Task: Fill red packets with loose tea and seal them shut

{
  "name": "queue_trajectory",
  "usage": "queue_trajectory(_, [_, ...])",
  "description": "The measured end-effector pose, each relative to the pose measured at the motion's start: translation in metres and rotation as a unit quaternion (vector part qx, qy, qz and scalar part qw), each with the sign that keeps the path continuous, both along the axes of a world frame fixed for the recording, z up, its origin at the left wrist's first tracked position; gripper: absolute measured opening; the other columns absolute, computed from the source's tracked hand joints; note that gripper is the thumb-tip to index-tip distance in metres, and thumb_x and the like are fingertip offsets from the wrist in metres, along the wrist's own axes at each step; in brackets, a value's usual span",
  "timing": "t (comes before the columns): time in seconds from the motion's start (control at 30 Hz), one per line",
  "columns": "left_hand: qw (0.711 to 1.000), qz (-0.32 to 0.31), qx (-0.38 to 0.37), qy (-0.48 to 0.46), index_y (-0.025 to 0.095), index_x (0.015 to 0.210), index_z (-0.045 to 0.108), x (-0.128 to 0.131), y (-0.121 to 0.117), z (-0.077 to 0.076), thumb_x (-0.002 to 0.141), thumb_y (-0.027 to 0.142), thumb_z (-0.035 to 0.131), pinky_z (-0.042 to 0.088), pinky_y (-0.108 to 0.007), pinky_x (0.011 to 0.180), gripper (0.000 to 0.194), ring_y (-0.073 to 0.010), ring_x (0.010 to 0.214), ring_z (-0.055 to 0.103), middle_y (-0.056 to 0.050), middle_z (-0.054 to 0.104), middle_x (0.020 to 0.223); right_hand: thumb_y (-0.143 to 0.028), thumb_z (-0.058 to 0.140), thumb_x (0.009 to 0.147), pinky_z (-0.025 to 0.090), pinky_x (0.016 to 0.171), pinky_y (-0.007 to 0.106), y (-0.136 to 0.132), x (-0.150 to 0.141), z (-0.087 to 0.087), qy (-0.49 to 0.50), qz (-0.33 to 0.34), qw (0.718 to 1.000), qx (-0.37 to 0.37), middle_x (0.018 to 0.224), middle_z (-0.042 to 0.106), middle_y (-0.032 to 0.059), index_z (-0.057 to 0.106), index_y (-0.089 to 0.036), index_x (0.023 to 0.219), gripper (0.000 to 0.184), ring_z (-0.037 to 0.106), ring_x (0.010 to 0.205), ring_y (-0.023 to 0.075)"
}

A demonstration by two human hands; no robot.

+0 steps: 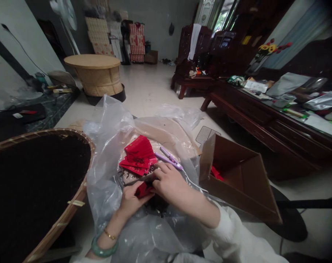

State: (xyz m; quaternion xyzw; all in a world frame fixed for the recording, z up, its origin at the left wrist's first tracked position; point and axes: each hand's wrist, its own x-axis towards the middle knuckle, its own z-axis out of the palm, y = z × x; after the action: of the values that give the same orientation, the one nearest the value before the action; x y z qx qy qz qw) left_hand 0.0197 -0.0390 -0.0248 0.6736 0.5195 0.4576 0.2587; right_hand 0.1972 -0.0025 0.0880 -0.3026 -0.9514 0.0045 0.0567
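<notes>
My left hand (131, 202) is wrapped round a small red packet (143, 190), just above the clear plastic sheeting. The fingers of my right hand (168, 180) are bent together at the packet's top; what they pinch, if anything, is hidden. Beyond them lies a fanned stack of red packets (140, 148) with dark, leaf-like shreds scattered over it. To the right of that stack rests a purple hair straightener (170, 159), its white cord running toward my right forearm. Below my hands is a dark heap of shreds (157, 204), partly covered by them.
A wide woven basket (90, 160) of dark loose material stands at left. At right, an open cardboard box (237, 171) holds something red. Plastic sheeting (108, 117) bunches around the work area. Farther off are a round wicker table (93, 62) and a long dark wooden table (253, 113).
</notes>
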Motion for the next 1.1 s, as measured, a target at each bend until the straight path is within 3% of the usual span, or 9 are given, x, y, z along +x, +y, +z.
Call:
queue_trajectory(0.2, [0.984,0.009,-0.123,-0.130,0.016,0.082,0.071,0.008,0.002,0.011,0.064,0.040,0.076,0.053,-0.028,0.063,0.030,-0.0189,0.065,0.064,-0.003,0.071,0.073,-0.034,0.063,0.092,0.048,0.080,0.038,0.011,0.001,-0.010,0.020,-0.012,0.995,-0.098,0.090,0.065,0.0106,0.073,-0.014,0.083,0.024,0.058,0.096,0.0253])
queue_trajectory(0.3, [0.946,0.020,-0.208,-0.247,0.015,0.083,0.068,0.013,0.002,0.018,0.062,0.049,0.076,0.055,-0.030,0.064,0.040,-0.0212,0.068,0.067,-0.006,0.072,0.077,-0.029,0.064,0.092,0.048,0.075,0.031,0.011,0.006,-0.019,0.145,-0.070,0.971,-0.179,0.093,0.067,0.0084,0.067,-0.014,0.097,0.016,0.061,0.086,0.0191])
queue_trajectory(0.43, [0.876,0.053,-0.291,-0.382,0.014,0.089,0.063,0.019,0.001,0.024,0.058,0.062,0.078,0.054,-0.029,0.059,0.059,-0.0205,0.064,0.067,-0.004,0.070,0.073,-0.026,0.073,0.081,0.050,0.072,0.027,0.013,0.004,-0.046,0.393,-0.155,0.852,-0.310,0.090,0.069,0.0043,0.064,-0.017,0.108,0.030,0.062,0.077,0.0146])
queue_trajectory(0.57, [0.849,0.095,-0.290,-0.432,0.014,0.085,0.062,0.023,0.001,0.024,0.056,0.058,0.082,0.052,-0.024,0.055,0.056,-0.0162,0.058,0.065,-0.001,0.069,0.069,-0.038,0.077,0.069,0.047,0.057,0.025,0.019,-0.002,-0.072,0.500,-0.218,0.722,-0.426,0.070,0.067,0.0026,0.071,-0.015,0.082,0.027,0.057,0.060,0.0131])
queue_trajectory(0.7, [0.849,0.097,-0.280,-0.438,0.013,0.084,0.062,0.024,0.004,0.022,0.057,0.054,0.084,0.050,-0.021,0.053,0.053,-0.0151,0.059,0.065,-0.001,0.070,0.071,-0.042,0.081,0.060,0.041,0.051,0.023,0.023,-0.005,-0.079,0.513,-0.238,0.675,-0.475,0.060,0.064,0.0022,0.071,-0.014,0.067,0.031,0.052,0.052,0.0110])
queue_trajectory(0.9, [0.821,0.014,-0.378,-0.428,0.013,0.106,0.062,0.024,0.006,0.015,0.052,0.041,0.091,0.058,-0.032,0.063,0.068,-0.0236,0.068,0.072,-0.008,0.074,0.086,-0.046,0.077,0.067,0.049,0.057,0.028,0.031,-0.004,-0.084,0.494,-0.221,0.703,-0.463,0.067,0.068,0.0057,0.073,-0.013,0.070,0.033,0.061,0.059,0.0168])
queue_trajectory(0.97, [0.812,0.029,-0.391,-0.433,0.012,0.102,0.064,0.023,0.008,0.010,0.050,0.039,0.092,0.060,-0.033,0.063,0.065,-0.0242,0.068,0.072,-0.010,0.074,0.086,-0.043,0.069,0.078,0.052,0.068,0.031,0.042,0.003,-0.087,0.468,-0.222,0.755,-0.402,0.078,0.071,0.0080,0.074,-0.014,0.081,0.030,0.064,0.070,0.0195])
queue_trajectory(1.03, [0.808,0.047,-0.384,-0.445,0.011,0.099,0.066,0.021,0.009,0.005,0.050,0.038,0.092,0.060,-0.033,0.063,0.062,-0.0247,0.068,0.073,-0.011,0.074,0.089,-0.035,0.065,0.084,0.050,0.085,0.037,0.055,0.012,-0.089,0.405,-0.266,0.831,-0.274,0.101,0.070,0.0124,0.073,-0.014,0.103,0.029,0.064,0.093,0.0239])
queue_trajectory(1.1, [0.806,0.058,-0.376,-0.453,0.012,0.097,0.066,0.021,0.011,0.003,0.048,0.038,0.092,0.061,-0.034,0.061,0.061,-0.0254,0.067,0.073,-0.012,0.075,0.090,-0.027,0.069,0.083,0.044,0.096,0.044,0.067,0.021,-0.092,0.281,-0.327,0.888,-0.162,0.122,0.062,0.0180,0.061,-0.012,0.127,0.048,0.057,0.111,0.0292])
